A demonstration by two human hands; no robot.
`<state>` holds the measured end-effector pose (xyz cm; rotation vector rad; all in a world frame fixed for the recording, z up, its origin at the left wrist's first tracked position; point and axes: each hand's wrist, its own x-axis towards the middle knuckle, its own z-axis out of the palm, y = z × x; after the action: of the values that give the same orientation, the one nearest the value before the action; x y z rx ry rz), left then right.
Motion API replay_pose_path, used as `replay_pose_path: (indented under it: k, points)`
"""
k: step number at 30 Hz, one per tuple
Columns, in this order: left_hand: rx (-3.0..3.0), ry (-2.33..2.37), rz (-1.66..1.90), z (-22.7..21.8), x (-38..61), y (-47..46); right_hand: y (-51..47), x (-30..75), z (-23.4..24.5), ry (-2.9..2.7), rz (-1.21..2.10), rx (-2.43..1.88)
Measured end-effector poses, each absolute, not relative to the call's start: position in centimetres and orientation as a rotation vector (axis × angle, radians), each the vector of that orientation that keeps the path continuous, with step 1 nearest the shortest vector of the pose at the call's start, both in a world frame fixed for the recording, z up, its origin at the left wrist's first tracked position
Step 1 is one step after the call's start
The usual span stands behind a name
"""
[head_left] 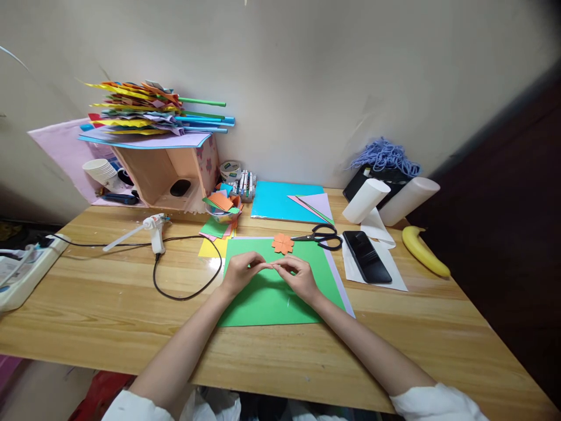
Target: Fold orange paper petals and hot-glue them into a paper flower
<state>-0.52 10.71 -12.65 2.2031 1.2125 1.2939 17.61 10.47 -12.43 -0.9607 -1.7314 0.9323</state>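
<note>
On the wood-grained surface (272,356), a smooth green sheet (263,307) is lying beneath the left hand (240,272) and right hand (301,278), each grip pinching closed, contents indiscernible; just beyond, a flat, petalled orange flower (283,243) is resting.

Plain green on the sheet (272,305) at lower centre, orange on the paper flower (283,244). Yellow on the banana (421,251) at right, floral-patterned pink on the box (207,159) at upper left.
</note>
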Motion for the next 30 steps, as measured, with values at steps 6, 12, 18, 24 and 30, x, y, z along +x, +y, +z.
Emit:
replay_pose_path:
  k: [6,12,18,24,30]
  points:
    - [2.216,1.190,1.183,-12.66,-0.81,10.83,10.64,18.01,-12.29,-1.878,0.838,-0.919]
    - [2.252,1.187,1.128,-12.49,-0.81,10.92,10.76,18.26,-12.34,-1.951,0.774,-0.895]
    - [2.216,1.205,1.149,-12.48,-0.67,10.87,10.62,17.87,-12.39,-1.807,0.896,-0.966]
    - [2.211,1.204,1.142,-12.84,-0.92,11.05,10.69,17.77,-12.58,-1.747,0.985,-0.984]
    - [2.231,1.196,1.147,-12.69,-0.90,11.00,11.23,17.72,-12.90,-1.583,1.341,-0.990]
